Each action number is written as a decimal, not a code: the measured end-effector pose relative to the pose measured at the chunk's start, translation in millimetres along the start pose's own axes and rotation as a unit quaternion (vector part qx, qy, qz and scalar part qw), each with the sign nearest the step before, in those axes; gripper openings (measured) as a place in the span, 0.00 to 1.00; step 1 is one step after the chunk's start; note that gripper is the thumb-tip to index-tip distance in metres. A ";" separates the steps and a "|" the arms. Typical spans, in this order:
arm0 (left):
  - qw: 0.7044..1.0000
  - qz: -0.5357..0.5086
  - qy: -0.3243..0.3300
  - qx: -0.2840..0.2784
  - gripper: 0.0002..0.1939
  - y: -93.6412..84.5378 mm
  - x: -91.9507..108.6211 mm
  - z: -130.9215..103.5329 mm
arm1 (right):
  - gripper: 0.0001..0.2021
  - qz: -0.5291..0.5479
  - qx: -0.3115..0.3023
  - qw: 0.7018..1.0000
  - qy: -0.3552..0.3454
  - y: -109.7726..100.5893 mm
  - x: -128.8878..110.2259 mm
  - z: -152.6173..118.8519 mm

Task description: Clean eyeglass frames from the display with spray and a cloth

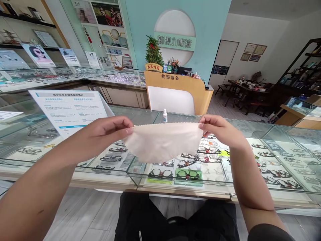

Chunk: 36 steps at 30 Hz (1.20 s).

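Off-white thin cloth (pixel 164 142) at frame center, above the glass-topped display case (pixel 144 116). Top edge near straight, finely zigzag-cut; the rest droops in a rounded, shallow bowl shape. Matte, soft, light creases, plain, no print seen.

Left hand (pixel 107 132): thumb and fingers pinching the cloth's upper left corner. Right hand (pixel 218 129): same pinch on the upper right corner. Cloth spans between them.

Small white plastic bottle (pixel 165 116) with a label stands upright on the glass, just beyond the cloth's top edge. Label text too small to read.

Display case: clear glass panels, pale wood-tone front edge, light inner trays. Rows of eyeglasses inside, mostly dark thin rims, some with red parts. Lower center: one pair on a translucent green card (pixel 184 181), another pair just left of it. More pairs at right, fainter through glare.

White printed sign (pixel 72 108) with blue bands tilts at left, behind the left forearm.

Upper center: curved wood-tone counter (pixel 203 93) with white front panel, leafy green potted plant (pixel 153 52) on top. Gray wood-look floor (pixel 95 209) along the bottom.
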<state>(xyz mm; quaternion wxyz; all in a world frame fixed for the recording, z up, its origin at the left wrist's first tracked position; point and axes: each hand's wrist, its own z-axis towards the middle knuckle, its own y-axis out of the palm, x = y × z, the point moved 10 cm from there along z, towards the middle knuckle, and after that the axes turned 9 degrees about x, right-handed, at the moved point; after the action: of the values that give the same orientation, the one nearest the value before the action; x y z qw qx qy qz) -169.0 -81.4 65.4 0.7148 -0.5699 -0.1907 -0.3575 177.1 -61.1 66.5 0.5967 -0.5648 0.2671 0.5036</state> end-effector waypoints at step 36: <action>0.986 0.066 -0.149 -0.045 0.16 131.7 -197.7 39.0 | 0.10 -0.412 -0.058 0.873 -0.254 324.3 82.5 -58.2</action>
<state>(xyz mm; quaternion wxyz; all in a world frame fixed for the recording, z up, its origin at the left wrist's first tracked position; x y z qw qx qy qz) -200.5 26.2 -147.6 0.6740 -0.6597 -0.2410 -0.2292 -72.3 -138.4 -150.8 0.7634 -0.5100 -0.1799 0.3532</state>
